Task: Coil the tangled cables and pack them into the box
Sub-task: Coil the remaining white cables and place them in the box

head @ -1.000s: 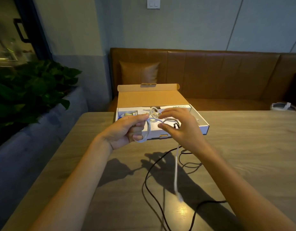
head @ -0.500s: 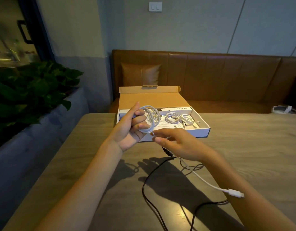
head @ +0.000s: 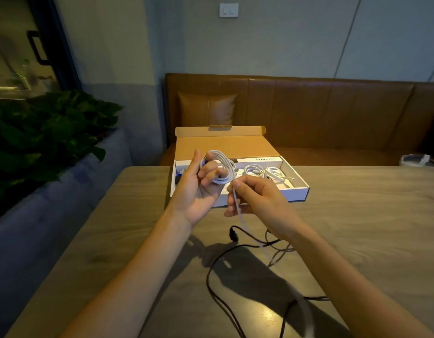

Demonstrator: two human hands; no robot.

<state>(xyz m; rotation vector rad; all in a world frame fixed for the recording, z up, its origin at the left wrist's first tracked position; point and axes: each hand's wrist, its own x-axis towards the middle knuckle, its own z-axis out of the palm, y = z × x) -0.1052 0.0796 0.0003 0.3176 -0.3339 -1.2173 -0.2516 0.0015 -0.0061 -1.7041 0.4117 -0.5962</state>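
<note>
Wooden table (head: 369,215) fronts a bench (head: 308,111); open box (head: 296,194) near its far edge, black cable (head: 233,235) sprawled nearer. Over the box, left hand (head: 198,191) grips the white coil (head: 222,180); right hand (head: 259,198) pinches its tail.

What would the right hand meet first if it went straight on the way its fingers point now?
Most likely the white cable coil that the left hand holds, just ahead of the right hand, which pinches its loose end. Depth is unclear, though.

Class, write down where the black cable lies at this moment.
In the head view, the black cable lies loose on the table, between the person and the open box, under the right hand and forearm.
</note>
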